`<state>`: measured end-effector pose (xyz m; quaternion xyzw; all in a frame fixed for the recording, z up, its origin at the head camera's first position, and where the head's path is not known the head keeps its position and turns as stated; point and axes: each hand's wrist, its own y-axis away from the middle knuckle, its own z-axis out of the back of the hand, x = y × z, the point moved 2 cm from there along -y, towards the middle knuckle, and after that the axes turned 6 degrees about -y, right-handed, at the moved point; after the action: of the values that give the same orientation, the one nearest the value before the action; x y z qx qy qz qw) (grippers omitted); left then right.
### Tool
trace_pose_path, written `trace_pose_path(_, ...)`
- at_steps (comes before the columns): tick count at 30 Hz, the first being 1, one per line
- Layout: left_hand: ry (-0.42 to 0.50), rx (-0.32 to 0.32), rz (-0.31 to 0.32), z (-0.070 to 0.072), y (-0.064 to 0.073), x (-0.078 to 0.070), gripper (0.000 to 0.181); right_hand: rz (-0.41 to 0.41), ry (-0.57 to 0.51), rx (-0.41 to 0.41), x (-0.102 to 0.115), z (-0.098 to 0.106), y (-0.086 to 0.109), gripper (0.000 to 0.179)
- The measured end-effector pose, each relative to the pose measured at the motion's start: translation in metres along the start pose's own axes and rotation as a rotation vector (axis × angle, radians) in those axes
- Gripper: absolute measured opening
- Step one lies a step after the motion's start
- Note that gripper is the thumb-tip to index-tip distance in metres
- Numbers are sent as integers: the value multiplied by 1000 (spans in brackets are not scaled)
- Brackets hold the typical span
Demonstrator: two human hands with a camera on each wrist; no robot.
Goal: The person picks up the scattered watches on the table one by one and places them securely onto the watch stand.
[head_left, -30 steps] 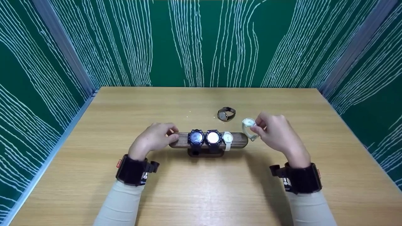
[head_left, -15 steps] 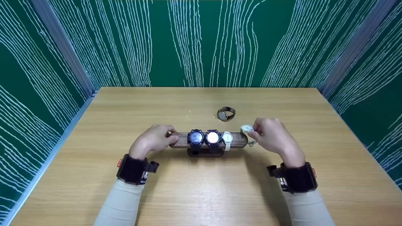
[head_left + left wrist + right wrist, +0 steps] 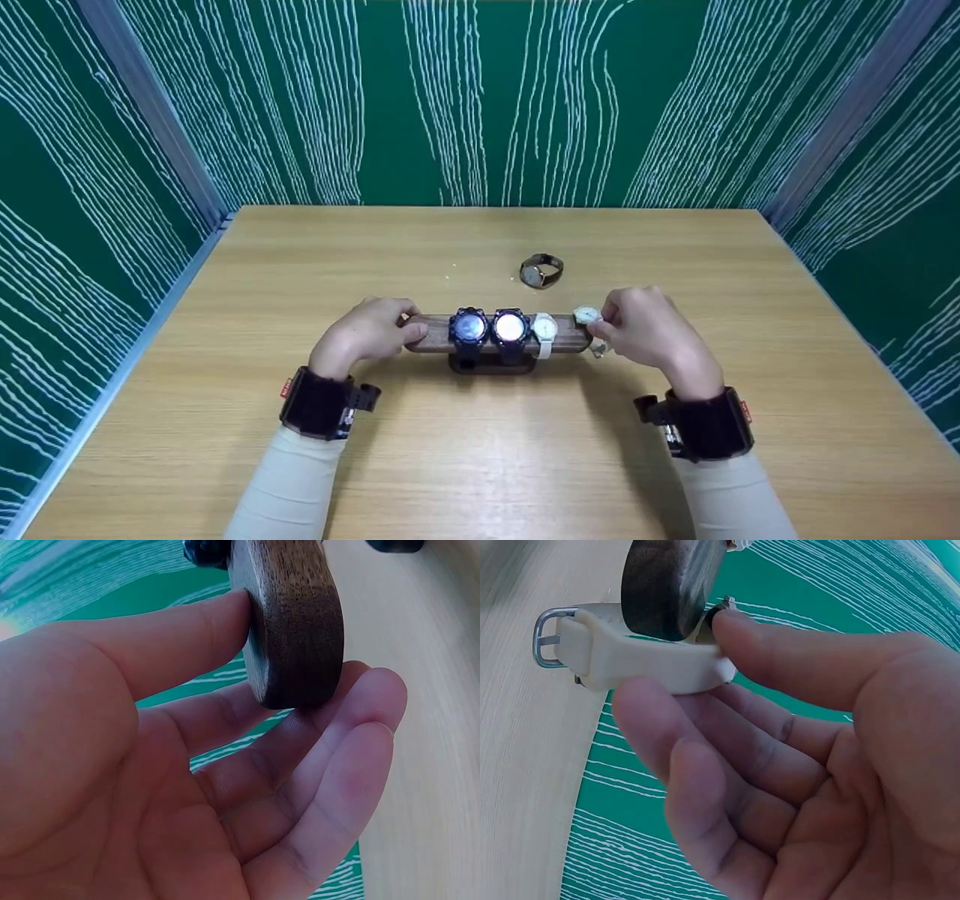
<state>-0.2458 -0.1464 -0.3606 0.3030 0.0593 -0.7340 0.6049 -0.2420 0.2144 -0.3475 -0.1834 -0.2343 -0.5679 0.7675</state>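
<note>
A dark wooden watch stand (image 3: 433, 343) stands mid-table, with two black watches and a white watch (image 3: 545, 328) strapped along its bar. My left hand (image 3: 366, 335) grips the bar's left end; in the left wrist view the thumb presses one face of the wood (image 3: 300, 630) and the fingers curl behind and under it. My right hand (image 3: 649, 330) pinches a second white watch (image 3: 587, 315) at the bar's right end. In the right wrist view its pale strap (image 3: 652, 664) with a metal buckle loops around the end of the bar (image 3: 667, 585).
Behind the stand a dark-strapped watch (image 3: 541, 271) lies on the wooden table (image 3: 337, 247). A few tiny pale specks lie to its left. Green panels (image 3: 495, 105) with white wavy lines enclose the back and sides.
My right hand has moved left and slightly toward me, bringing the white watch from beside the stand onto the bar's right end. The left hand keeps its hold.
</note>
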Motion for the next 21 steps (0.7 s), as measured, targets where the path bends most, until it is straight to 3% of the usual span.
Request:
trace_pose_path(9,-75,-14,-50,1,-3,1,31,5,-3,4,0,-2,0,19)
trace_pose_path(21,-77,-19,-47,1,-3,2,30,-50,-6,28,5,-5,3,23)
